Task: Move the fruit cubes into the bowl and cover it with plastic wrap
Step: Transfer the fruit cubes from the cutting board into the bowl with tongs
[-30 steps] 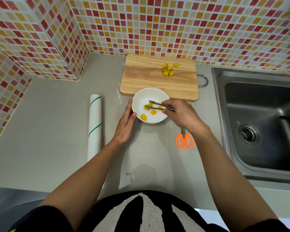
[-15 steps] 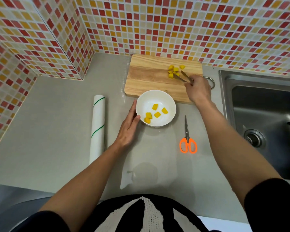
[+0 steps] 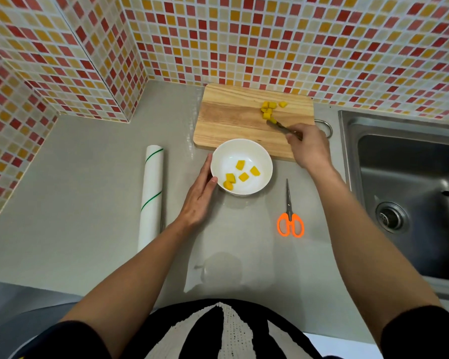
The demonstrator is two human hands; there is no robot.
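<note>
Over the wooden cutting board (image 3: pixel 233 117), the right hand (image 3: pixel 310 149) grips a pair of metal tongs (image 3: pixel 280 126), fingers curled round the handle end, and the tips reach out ahead of the knuckles to the nearest piece in a small cluster of yellow fruit cubes (image 3: pixel 270 110). Whether the tips are actually pinching that cube is hard to tell from here. One cube sits a little apart, to the right of the cluster. Just beside this hand on its inner side, touching the board's near edge, sits the white bowl (image 3: pixel 265 161), and five cubes (image 3: pixel 240 174) lie in its bottom. The left hand (image 3: pixel 200 200) rests flat on the grey tabletop (image 3: pixel 88 203), fingers straight and together, thumb and forefinger edge against the bowl's left wall, holding nothing. Out past that hand's little-finger side lies the roll of plastic wrap (image 3: pixel 152 195), white with green stripes, near but not touching. Below the right wrist, orange-handled scissors (image 3: pixel 289 216) lie on the tabletop, blades pointing away. Beyond the right forearm is a steel sink (image 3: pixel 373 125).
</note>
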